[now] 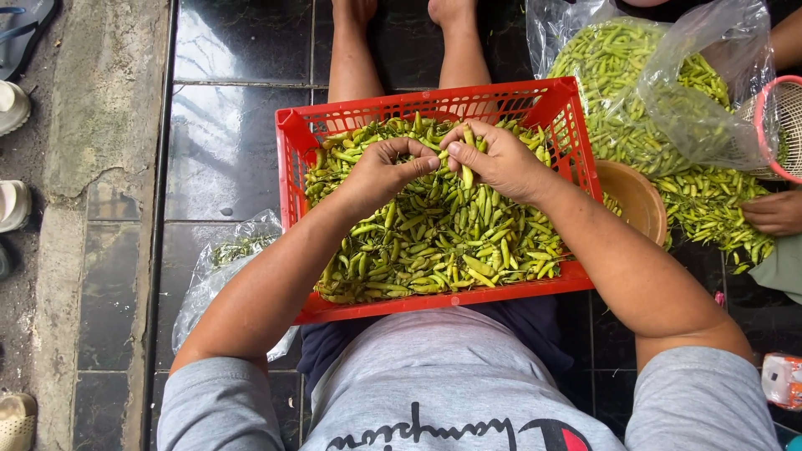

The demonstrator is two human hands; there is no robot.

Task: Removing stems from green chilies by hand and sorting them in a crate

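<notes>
Closest to me is my grey shirt (443,376), filling the bottom edge, with the red crate (294,159) resting on my lap just beyond it.

Starting at the far left, I see sandals (12,108) lined along a strip of rough concrete (104,125), then the dark glossy floor tiles (225,142). Beside the crate's left wall lies a crumpled clear plastic bag (219,276) with a few green bits inside, partly under my left forearm.

The crate is heaped with green chillies (434,242), spread across nearly its whole floor. My left hand (380,171) hovers over the upper middle of the heap, fingers (422,164) bunched narrow, thumb and forefinger tips pinched together; whether they nip a stem I cannot tell. My right hand (501,159) sits just beside it, fingertips nearly touching the left's, closed on a single green chilli (468,154) held upright above the heap.

Beyond the crate, two bare legs (459,50) of another person rest on the tiles.

Right of the crate stands a brown bowl (639,196), touching its corner. Behind it a large clear bag (693,92) spills more chillies onto the floor. At the far right edge are a pink-rimmed sieve (781,125) and another person's hand (777,213) resting on the spilled chillies.
</notes>
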